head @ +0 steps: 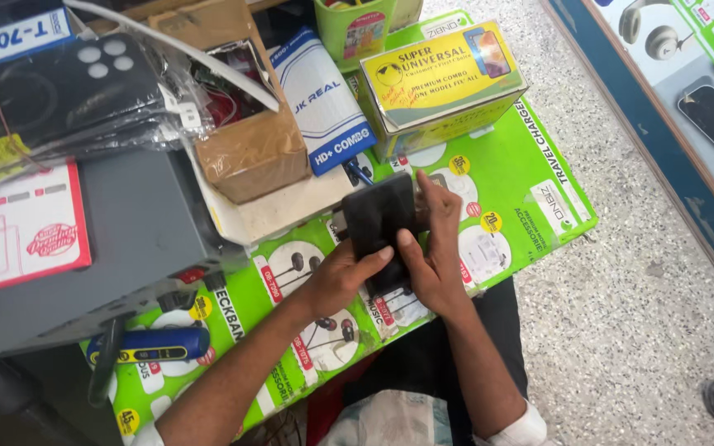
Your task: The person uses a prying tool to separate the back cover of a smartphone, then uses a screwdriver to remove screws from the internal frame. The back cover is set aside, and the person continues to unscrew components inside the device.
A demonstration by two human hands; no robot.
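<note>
A flat black phone-shaped slab [378, 216] is held upright-tilted over the green printed table top [522, 177], near the middle of the view. My left hand [342, 277] grips its lower left edge, thumb across the face. My right hand [438, 248] clasps its right side, fingers curled behind the top edge and thumb pressing the lower face. Both forearms reach up from the bottom of the view.
A yellow carton [440, 83] stands just beyond the hands. A brown cardboard box [249, 144], a white-and-blue packet [322, 103] and bagged black phone covers [59, 95] lie to the left on a grey case [138, 239]. A blue tool [154, 345] lies lower left. Speckled floor [630, 272] is at right.
</note>
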